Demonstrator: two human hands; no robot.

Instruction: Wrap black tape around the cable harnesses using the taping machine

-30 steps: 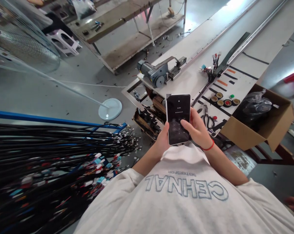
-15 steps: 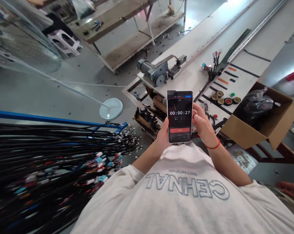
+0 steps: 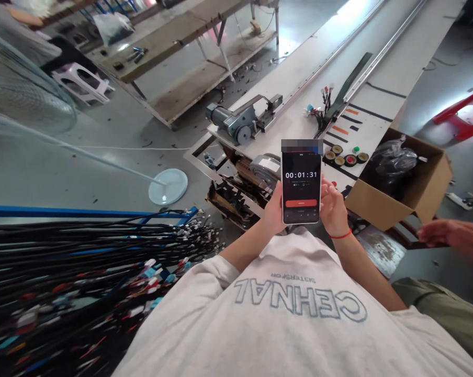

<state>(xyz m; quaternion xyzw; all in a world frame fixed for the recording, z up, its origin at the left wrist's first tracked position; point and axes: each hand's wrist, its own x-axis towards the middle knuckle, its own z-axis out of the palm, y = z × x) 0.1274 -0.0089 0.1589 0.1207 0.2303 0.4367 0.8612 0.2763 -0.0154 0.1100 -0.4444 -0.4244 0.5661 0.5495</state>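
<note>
A phone [image 3: 301, 188] stands upright in front of my chest, its dark screen showing a timer at 00:01:31 above a red bar. My left hand [image 3: 274, 209] grips the phone's left edge. At its right edge is my right hand [image 3: 334, 207], with a red band on the wrist; its fingers are bent against the phone's side and partly hidden behind it. Beyond the phone, several tape rolls [image 3: 339, 161] and short black and orange strips [image 3: 340, 130] lie on the white conveyor table [image 3: 295, 86].
A motor unit [image 3: 236, 124] sits at the table's near end. An open cardboard box [image 3: 430, 183] stands at the right, near another person's hand [image 3: 452, 235]. Bundled black cables [image 3: 103, 235] fill the left. A white round base [image 3: 168, 187] rests on the floor.
The phone and both my hands appear farther right, and the timer reads 00:01:31 instead of 00:00:27. The surroundings have shifted left in view. The other person's hand reaches further in.
</note>
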